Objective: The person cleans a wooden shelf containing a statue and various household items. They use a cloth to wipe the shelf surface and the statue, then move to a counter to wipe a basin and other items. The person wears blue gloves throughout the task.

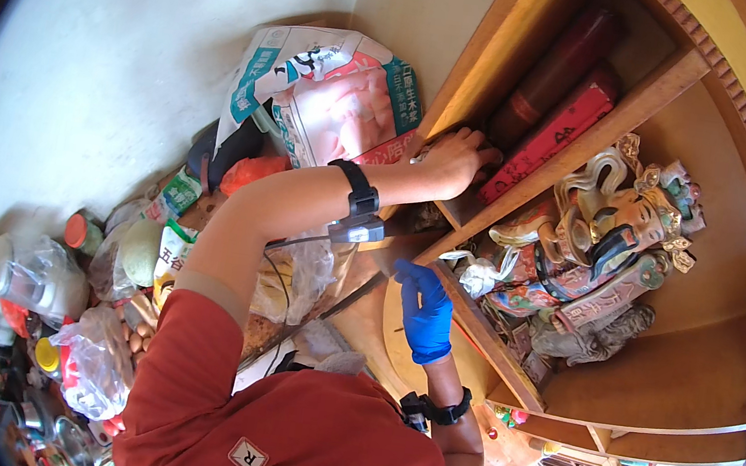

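My left hand, bare and with a black strap at the wrist, reaches into a narrow compartment of the wooden cabinet. Its fingers are bent, and their tips are partly hidden, so a hold cannot be made out. Beside them lie a long red box and a dark red cylinder. My right hand wears a blue glove, near the cabinet's lower edge. Its fingers are loosely bent, with a gap at the thumb and nothing visible between. Right of it, a painted bearded figurine occupies a larger compartment.
A large printed plastic package stands against the wall beside the cabinet. To the left are eggs, a pale green melon, a red-lidded jar and several plastic bags. A dark cable hangs by my left arm.
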`<state>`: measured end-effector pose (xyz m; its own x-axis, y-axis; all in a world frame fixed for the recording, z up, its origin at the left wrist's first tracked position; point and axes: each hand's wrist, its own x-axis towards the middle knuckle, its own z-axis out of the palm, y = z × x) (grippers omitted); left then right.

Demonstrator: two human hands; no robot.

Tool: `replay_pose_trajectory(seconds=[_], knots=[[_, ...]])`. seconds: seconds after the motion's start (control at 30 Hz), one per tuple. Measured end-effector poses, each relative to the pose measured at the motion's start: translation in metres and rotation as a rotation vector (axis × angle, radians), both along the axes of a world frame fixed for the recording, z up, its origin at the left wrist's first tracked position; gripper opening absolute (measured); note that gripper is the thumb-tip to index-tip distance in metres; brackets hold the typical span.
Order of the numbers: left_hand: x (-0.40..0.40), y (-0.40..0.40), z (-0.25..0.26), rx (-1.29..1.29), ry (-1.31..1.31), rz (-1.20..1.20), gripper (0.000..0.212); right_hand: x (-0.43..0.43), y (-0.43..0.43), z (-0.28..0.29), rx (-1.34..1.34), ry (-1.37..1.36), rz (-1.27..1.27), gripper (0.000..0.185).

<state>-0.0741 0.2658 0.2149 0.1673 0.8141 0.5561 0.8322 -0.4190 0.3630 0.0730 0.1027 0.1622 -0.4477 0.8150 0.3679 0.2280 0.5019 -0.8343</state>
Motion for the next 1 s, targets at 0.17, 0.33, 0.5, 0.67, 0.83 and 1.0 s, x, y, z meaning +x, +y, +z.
replay_pose_trajectory(seconds=[0.17,0.33,0.5,0.67,0.83,1.0], knots=[[0.009,0.024,0.012,-0.143,-0.491,0.094,0.025,0.006,-0.002,0.0,0.035,-0.037,0.066,0.016],[0.014,0.063,-0.007,-0.014,-0.42,0.157,0.025,0.014,0.002,-0.003,-0.015,-0.032,0.051,0.017],[0.016,0.06,-0.026,0.121,0.197,0.162,0.026,0.019,0.005,-0.013,-0.018,-0.025,0.045,0.018],[0.006,0.065,-0.033,0.036,0.15,0.1,0.027,0.013,0.004,-0.011,0.006,-0.04,0.095,0.018],[0.006,0.062,-0.029,-0.011,0.133,0.032,0.028,0.011,0.01,-0.007,-0.02,-0.008,0.078,0.02],[0.004,0.067,-0.035,0.018,0.171,0.049,0.029,0.0,0.021,0.076,0.349,-0.074,0.021,0.027]])
